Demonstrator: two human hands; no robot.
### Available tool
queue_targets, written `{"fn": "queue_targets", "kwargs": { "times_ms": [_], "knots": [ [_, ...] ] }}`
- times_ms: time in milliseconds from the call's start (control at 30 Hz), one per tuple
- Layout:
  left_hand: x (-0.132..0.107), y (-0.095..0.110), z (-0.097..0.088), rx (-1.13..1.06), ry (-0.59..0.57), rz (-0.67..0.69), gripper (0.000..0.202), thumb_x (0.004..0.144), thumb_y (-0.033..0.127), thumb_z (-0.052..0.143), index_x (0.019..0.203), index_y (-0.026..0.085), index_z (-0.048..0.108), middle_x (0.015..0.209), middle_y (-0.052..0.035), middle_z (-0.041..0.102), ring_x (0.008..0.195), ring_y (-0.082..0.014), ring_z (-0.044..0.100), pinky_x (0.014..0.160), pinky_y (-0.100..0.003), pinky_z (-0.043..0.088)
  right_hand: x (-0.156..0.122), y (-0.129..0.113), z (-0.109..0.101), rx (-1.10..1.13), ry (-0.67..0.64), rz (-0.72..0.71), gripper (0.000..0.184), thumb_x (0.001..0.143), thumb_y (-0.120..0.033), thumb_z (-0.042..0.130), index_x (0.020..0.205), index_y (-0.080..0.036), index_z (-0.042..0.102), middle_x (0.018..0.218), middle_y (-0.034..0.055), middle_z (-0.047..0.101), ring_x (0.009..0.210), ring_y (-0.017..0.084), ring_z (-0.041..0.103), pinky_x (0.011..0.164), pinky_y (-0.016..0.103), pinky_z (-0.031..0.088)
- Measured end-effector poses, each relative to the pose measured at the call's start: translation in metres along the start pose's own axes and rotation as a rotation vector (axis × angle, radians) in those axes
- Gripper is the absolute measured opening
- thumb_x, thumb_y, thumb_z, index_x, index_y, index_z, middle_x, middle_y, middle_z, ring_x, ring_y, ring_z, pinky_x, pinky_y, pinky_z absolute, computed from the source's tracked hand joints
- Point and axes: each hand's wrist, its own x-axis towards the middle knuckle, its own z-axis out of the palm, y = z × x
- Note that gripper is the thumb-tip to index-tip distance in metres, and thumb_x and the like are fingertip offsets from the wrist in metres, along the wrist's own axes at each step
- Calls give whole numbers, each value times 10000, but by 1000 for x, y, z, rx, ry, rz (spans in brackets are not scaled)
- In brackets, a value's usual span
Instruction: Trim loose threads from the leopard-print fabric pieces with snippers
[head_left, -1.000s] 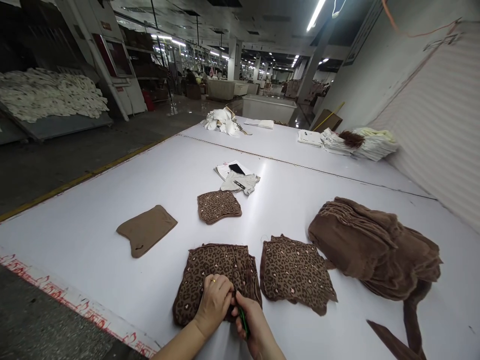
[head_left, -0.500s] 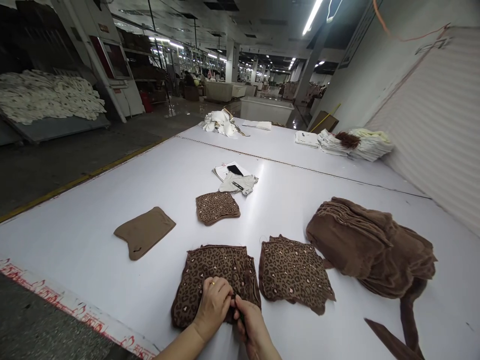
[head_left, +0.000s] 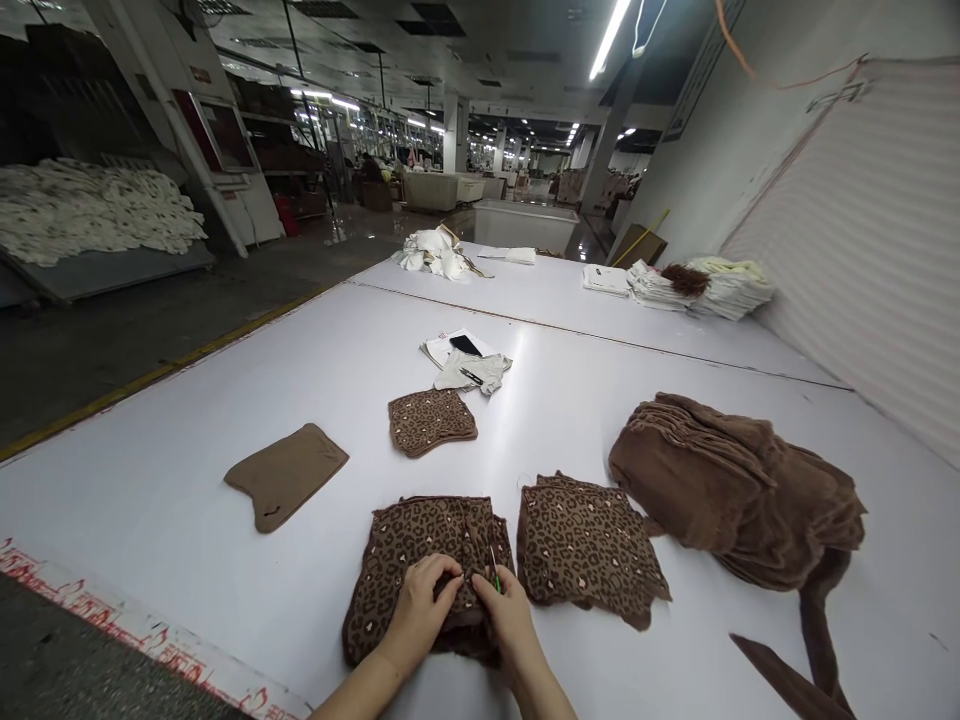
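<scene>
L grip (head_left: 417, 606) pinches spotted cloth (head_left: 431, 528) in the near pile on the worktop (head_left: 300, 600); R grip (head_left: 510, 608) holds small green tool (head_left: 496, 579). Cloth's prob. soft, light, floppy, so hold its edge.

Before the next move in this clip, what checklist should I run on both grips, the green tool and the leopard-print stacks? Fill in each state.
1. Left grip over the near stack: ok.
2. Green tool held in the right grip: ok.
3. Tool's tip pointing away from the left fingers: ok, it points up and away from the person.
4. Near stack's layers lying flush: not ok, they are uneven and folded along the right side.
5. Left fingertips pinching fabric or thread: cannot tell, too small.
6. Brown pile clear of both grips: ok.
</scene>
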Motion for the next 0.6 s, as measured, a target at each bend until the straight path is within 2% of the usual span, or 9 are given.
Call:
{"fn": "queue_targets", "kwargs": {
  "times_ms": [100,167,267,333,433,467,533,600],
  "knots": [
    [-20,-15,-5,165,50,122,305,819,348,566,1102,236,544,1223,-101,591,1151,-253,533,969,-464,431,-1,-12,5,77,-27,25,319,586,-427,735,715,-210,540,648,-39,581,595,134,547,555,237,445],
    [-39,-33,-5,306,77,190,440,749,347,641,1156,233,516,1319,-119,527,1231,-296,468,1034,-528,359,-6,-19,4,102,-39,80,308,607,-415,726,750,-216,540,599,-60,548,495,101,483,466,212,386],
    [-58,-57,-6,443,127,164,438,709,132,562,1133,236,526,1329,-100,528,1250,-293,459,1046,-541,340,-13,-29,-1,93,-50,139,292,625,-398,713,780,-218,543,501,-98,461,381,61,339,377,194,252],
    [-55,-63,-14,426,147,95,428,671,37,446,1040,228,550,1226,-80,602,1168,-251,538,987,-478,425,-12,-38,-1,101,-70,107,281,620,-376,707,769,-207,540,514,-85,495,407,69,389,397,198,282],
    [-22,-51,-49,295,154,9,359,682,47,370,956,198,547,954,-60,674,917,-200,643,815,-362,529,4,-60,7,94,-116,30,246,610,-328,703,731,-184,544,526,-54,546,466,92,469,441,211,335],
    [-4,-42,-65,271,166,-10,334,691,63,368,945,187,546,912,-56,671,875,-203,647,790,-362,531,12,-70,12,88,-130,9,236,612,-314,704,729,-176,552,502,-59,533,448,86,452,428,209,317],
    [34,-19,-100,245,209,-24,274,710,91,381,907,167,556,857,-51,660,832,-221,645,763,-383,521,29,-98,24,70,-153,-38,227,609,-300,710,718,-167,562,405,-101,430,356,54,320,367,203,202],
    [68,5,-134,242,248,-19,262,734,104,384,929,148,553,851,-42,638,831,-231,635,762,-407,500,43,-130,36,82,-176,-112,244,618,-310,705,761,-174,562,408,-116,414,339,38,277,358,198,146]
  ]
}}
